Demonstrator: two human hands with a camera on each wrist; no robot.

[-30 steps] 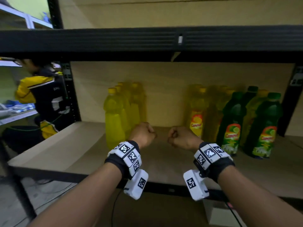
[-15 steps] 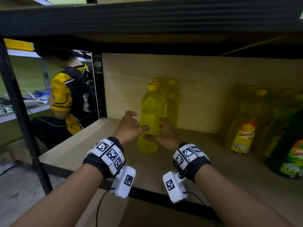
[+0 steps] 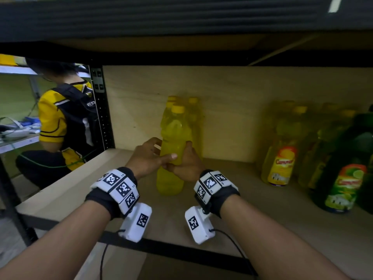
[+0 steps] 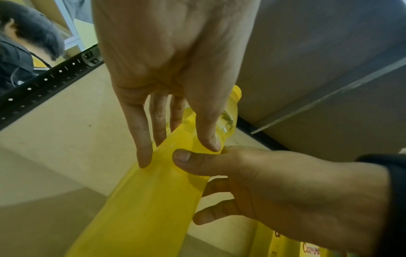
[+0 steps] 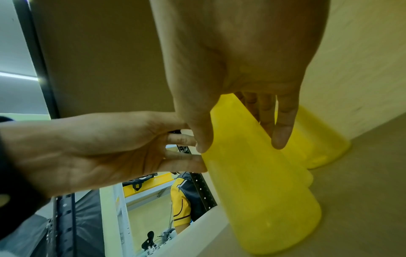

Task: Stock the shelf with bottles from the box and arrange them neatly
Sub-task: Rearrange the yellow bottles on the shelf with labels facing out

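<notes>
A plain yellow bottle (image 3: 173, 130) stands upright at the front of a short row of yellow bottles (image 3: 194, 116) on the wooden shelf (image 3: 96, 178). My left hand (image 3: 159, 152) grips its left side, thumb across the front. My right hand (image 3: 181, 156) grips its right side, thumb low on the front, close under the left thumb. In the left wrist view the left hand (image 4: 175, 147) and right hand (image 4: 219, 173) meet on the bottle (image 4: 142, 208). The right wrist view shows my right hand (image 5: 239, 142) on the bottle (image 5: 263, 191) and a second bottle (image 5: 318, 142) behind it.
Labelled yellow bottles (image 3: 280, 158) and green bottles (image 3: 343, 182) stand at the right of the shelf. A black upright post (image 3: 101, 110) bounds the shelf on the left; beyond it a person in a yellow and black shirt (image 3: 60, 122) crouches. A black beam (image 3: 181, 17) hangs overhead.
Both hands were closed fists at mid-shelf. They moved left, opened, and took hold of the front yellow bottle. The view swung left and closer.
</notes>
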